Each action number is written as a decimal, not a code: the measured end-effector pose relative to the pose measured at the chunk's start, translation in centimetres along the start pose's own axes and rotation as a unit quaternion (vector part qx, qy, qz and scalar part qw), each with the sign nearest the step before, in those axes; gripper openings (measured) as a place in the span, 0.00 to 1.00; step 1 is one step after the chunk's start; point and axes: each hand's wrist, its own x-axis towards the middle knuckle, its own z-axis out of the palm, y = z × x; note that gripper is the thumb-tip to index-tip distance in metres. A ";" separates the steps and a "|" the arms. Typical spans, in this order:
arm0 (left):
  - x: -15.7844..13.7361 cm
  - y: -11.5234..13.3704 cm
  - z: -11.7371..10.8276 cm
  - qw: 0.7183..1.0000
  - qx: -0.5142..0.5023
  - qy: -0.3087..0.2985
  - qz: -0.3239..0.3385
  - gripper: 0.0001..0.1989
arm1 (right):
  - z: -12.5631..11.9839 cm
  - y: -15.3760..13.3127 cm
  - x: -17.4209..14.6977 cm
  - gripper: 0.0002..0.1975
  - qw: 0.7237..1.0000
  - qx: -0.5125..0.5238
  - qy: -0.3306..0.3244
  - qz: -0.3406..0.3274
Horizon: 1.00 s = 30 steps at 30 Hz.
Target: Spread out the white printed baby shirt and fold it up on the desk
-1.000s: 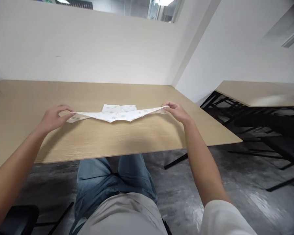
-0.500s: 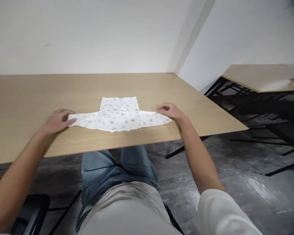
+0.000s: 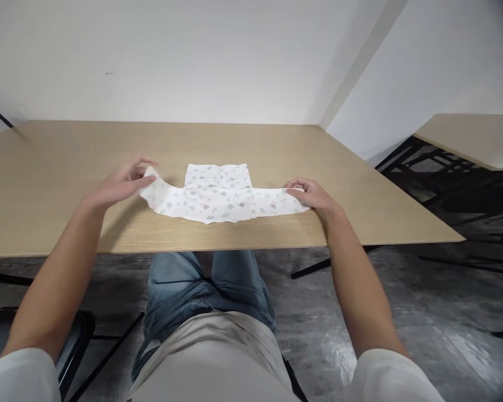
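We're pinching the printed garment [image 3: 218, 204] by its raised L end w/ our L hand [image 3: 123, 183]; our R hand [image 3: 315, 195] is touching its R end, can't tell if gripping. It's lying on the counter [image 3: 276, 153] btwn both, long axis running L–R.

T-shaped white printed cloth [image 3: 218, 204] lies on pale wood-grain tabletop [image 3: 276, 151] near front edge, left end raised.

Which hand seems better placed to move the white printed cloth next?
Probably the left hand: it pinches a raised end of the cloth, while the right hand touches the opposite end, lying flatter.
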 end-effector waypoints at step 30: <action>12.2 -6.5 11.2 0.976 0.167 0.141 0.018 0.17 | 12.7 -13.4 7.8 0.24 0.909 0.071 -0.409 -0.033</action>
